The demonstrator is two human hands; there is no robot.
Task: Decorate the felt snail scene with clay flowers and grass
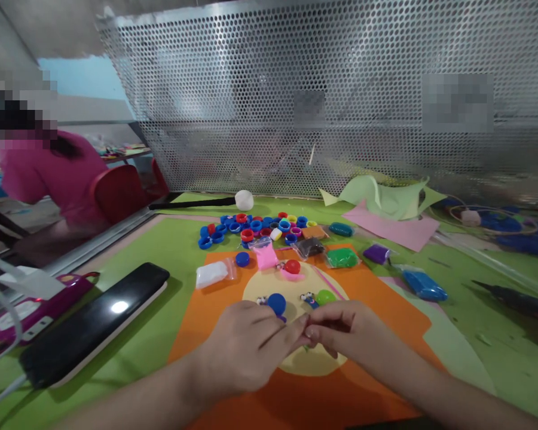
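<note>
My left hand (253, 346) and my right hand (347, 328) meet over a pale yellow paper circle (314, 365) on an orange sheet (197, 334). Fingers of both hands are pinched together at the tips; whatever sits between them is hidden. Just beyond the left hand is a blue bottle cap (276, 304) with small eyes beside it, partly covered. A green bottle cap (326, 297) with a blue eyed piece lies past the right hand. Farther back is a red bottle cap (292, 267) on a pink strip, also with eyes.
Several loose bottle caps (255, 226) are heaped at the back. Bags of white clay (212, 274), pink clay (266, 255), green clay (342, 257) and blue clay (424, 284) lie around. A black power bank (98, 322) is left, a glue gun (520, 300) right. Perforated metal (260, 143) stands behind.
</note>
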